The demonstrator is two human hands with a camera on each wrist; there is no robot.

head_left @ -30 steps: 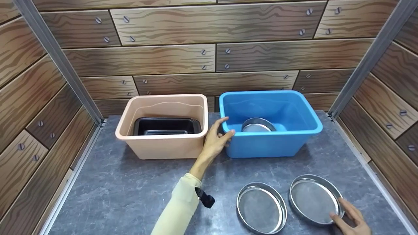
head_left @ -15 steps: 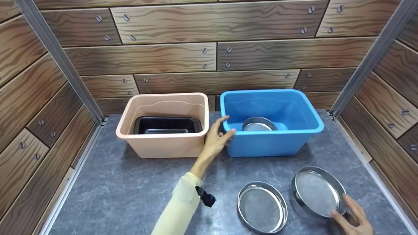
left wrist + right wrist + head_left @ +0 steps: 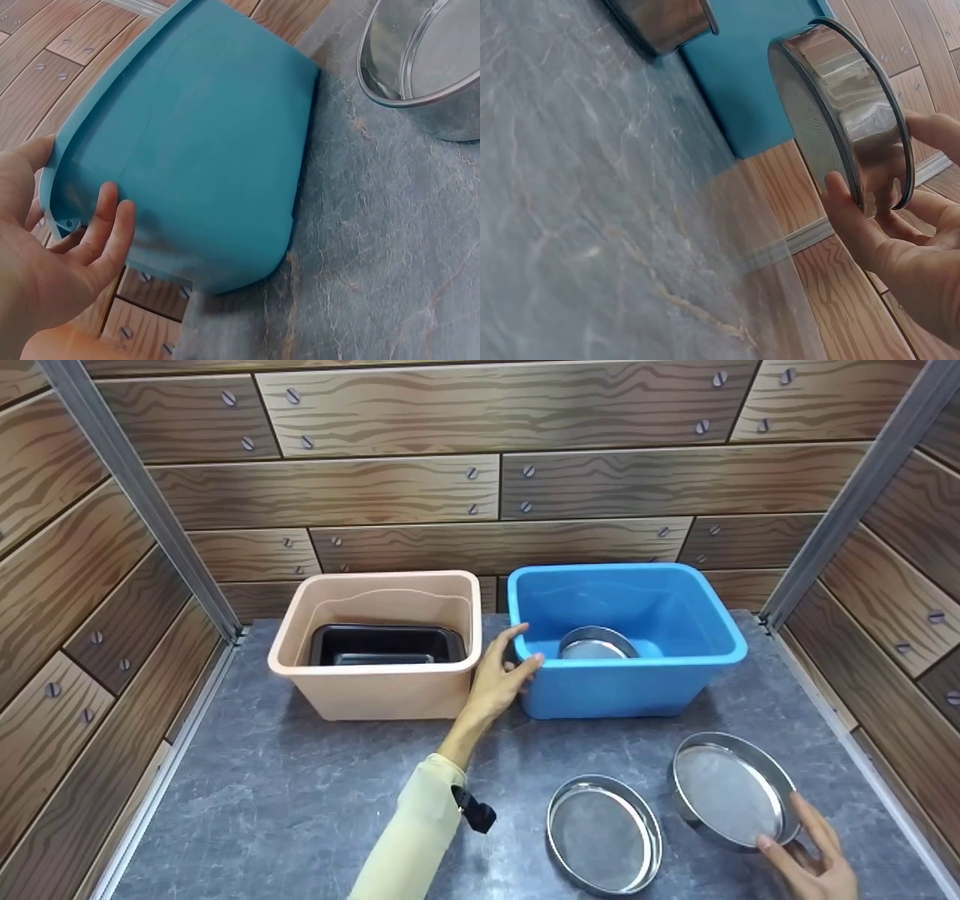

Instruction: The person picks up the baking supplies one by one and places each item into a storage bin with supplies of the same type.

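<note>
I have my right grip pinching a round metal sieve by its side, tilted above the worktop before the blue bin. My left grip holds that bin's near-left rim; another sieve lies nearby.
</note>
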